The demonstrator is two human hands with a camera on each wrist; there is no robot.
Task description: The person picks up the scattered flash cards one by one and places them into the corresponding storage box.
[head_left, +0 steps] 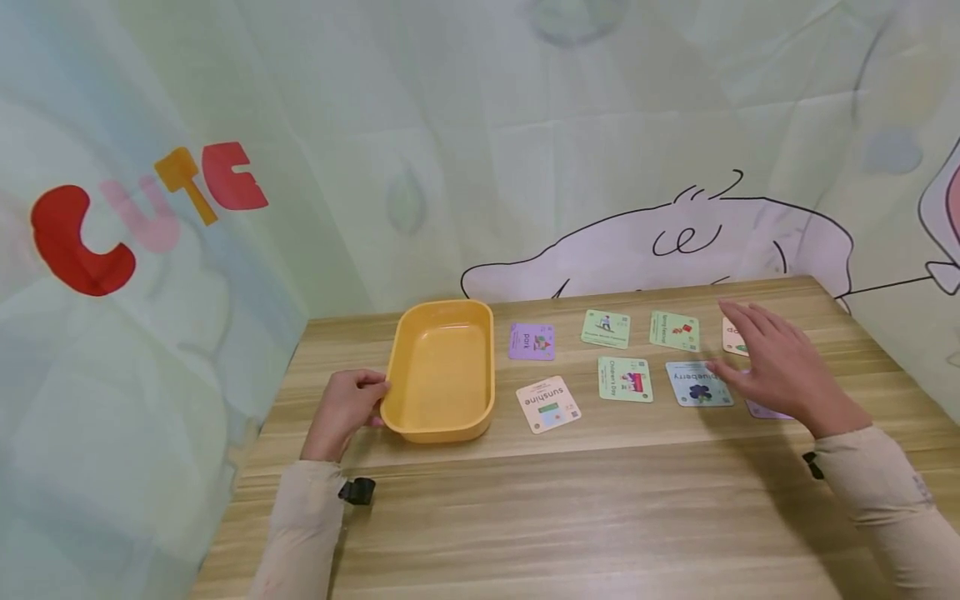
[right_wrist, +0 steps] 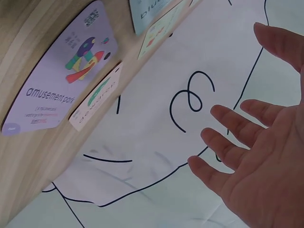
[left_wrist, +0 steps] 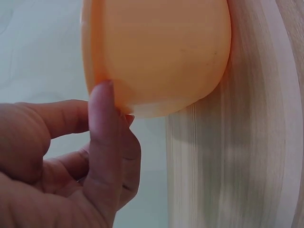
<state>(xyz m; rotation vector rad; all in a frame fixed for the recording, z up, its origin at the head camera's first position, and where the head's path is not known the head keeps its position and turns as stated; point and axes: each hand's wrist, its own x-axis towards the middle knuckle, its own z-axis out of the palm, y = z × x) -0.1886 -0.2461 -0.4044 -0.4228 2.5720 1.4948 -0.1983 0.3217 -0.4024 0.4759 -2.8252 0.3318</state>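
Two cards lie partly hidden under the spread-fingered right hand [head_left: 780, 367] near the table's [head_left: 600, 500] far right corner, while the left hand [head_left: 345, 408] pinches the yellow tray's [head_left: 442, 371] rim.

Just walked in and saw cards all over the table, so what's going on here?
A person sits at a wooden table. Their left hand grips the rim of an empty yellow tray. Their right hand hovers open, fingers spread, above picture word cards laid face up to the tray's right, among them a sunshine card, a blueberry card and an amusement park card. No card is in the tray.
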